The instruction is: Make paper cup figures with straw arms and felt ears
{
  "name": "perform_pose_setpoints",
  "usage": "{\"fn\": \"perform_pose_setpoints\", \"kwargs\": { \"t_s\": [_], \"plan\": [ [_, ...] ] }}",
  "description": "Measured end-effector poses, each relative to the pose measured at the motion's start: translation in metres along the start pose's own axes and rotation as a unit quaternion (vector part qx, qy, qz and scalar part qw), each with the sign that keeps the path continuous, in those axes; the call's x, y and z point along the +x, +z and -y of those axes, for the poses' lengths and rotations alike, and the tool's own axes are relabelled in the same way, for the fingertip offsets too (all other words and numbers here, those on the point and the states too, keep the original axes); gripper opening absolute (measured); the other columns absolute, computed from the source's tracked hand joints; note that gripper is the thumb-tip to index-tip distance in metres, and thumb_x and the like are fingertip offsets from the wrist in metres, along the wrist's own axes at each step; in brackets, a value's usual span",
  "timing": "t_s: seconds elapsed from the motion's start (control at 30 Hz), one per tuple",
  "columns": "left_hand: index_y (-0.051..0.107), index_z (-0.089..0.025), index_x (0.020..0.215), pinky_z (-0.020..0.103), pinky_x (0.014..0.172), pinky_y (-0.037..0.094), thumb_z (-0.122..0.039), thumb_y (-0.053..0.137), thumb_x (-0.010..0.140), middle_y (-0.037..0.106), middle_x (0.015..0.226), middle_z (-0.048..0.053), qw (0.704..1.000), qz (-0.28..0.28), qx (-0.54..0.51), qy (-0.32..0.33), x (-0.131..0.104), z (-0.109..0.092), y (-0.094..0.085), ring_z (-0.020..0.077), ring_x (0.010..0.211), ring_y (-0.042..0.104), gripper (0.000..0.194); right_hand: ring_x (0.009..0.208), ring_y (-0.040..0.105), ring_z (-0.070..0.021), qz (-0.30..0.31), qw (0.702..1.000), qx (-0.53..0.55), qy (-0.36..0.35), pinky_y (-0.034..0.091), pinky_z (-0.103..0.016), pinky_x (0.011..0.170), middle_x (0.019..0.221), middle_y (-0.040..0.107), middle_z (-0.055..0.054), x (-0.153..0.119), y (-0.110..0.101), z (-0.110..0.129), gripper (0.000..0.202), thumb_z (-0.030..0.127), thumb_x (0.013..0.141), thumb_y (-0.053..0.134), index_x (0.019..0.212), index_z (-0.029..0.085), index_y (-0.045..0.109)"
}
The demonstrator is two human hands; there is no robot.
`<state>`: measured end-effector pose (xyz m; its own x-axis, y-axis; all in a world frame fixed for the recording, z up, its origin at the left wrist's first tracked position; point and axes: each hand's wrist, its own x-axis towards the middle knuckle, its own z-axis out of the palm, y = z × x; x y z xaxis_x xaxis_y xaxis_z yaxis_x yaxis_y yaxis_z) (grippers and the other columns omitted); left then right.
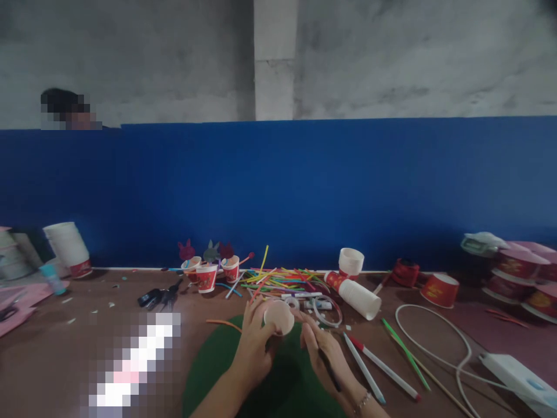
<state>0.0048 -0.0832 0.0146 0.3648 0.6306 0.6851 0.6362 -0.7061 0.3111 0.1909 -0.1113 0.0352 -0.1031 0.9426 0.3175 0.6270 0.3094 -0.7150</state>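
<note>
My left hand [256,342] is closed around a small paper cup [279,317], with its pale round face turned toward me. My right hand [324,354] grips a slim dark tool [329,370] whose end lies along the palm; its kind cannot be made out. The right fingertips are close to the cup's right side, and whether they touch it is unclear. Both hands are above a dark green round mat [217,366]. Just beyond them lies a pile of coloured straws [282,278]. Small red-and-white cups [206,278] with animal-shaped cutouts stand at the back.
A stack of paper cups [361,297] lies on its side, right of centre. Nearby are markers [387,368], a green straw [407,354], a white cable [465,342] and a power strip [517,377]. Keys [163,298] lie at left. A blue partition [278,191] borders the table; a person's head shows behind it.
</note>
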Motion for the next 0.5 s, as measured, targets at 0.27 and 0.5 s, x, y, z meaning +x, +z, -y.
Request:
{"fn": "perform_pose_setpoints", "kwargs": {
  "t_s": [0.27, 0.5],
  "plan": [
    [0.056, -0.02, 0.086, 0.055, 0.101, 0.033, -0.019, 0.058, 0.076, 0.038, 0.137, 0.013, 0.998, 0.006, -0.049, -0.042, -0.001, 0.015, -0.005, 0.0325, 0.129, 0.03, 0.01, 0.082, 0.067, -0.0232, 0.103, 0.99, -0.1, -0.013, 0.044, -0.028, 0.069, 0.086, 0.072, -0.006, 0.0, -0.002, 0.007, 0.045, 0.041, 0.094, 0.021, 0.102, 0.024, 0.062],
    [0.063, -0.02, 0.087, 0.05, 0.099, 0.039, -0.025, 0.056, 0.082, 0.039, 0.137, 0.014, 0.989, -0.017, -0.101, -0.11, -0.002, 0.014, 0.013, 0.0311, 0.126, 0.039, 0.009, 0.074, 0.069, -0.02, 0.128, 0.978, -0.162, -0.036, 0.04, -0.023, 0.059, 0.076, 0.072, -0.004, 0.0, 0.01, -0.004, 0.036, 0.036, 0.095, 0.024, 0.099, 0.024, 0.058]
  ]
}}
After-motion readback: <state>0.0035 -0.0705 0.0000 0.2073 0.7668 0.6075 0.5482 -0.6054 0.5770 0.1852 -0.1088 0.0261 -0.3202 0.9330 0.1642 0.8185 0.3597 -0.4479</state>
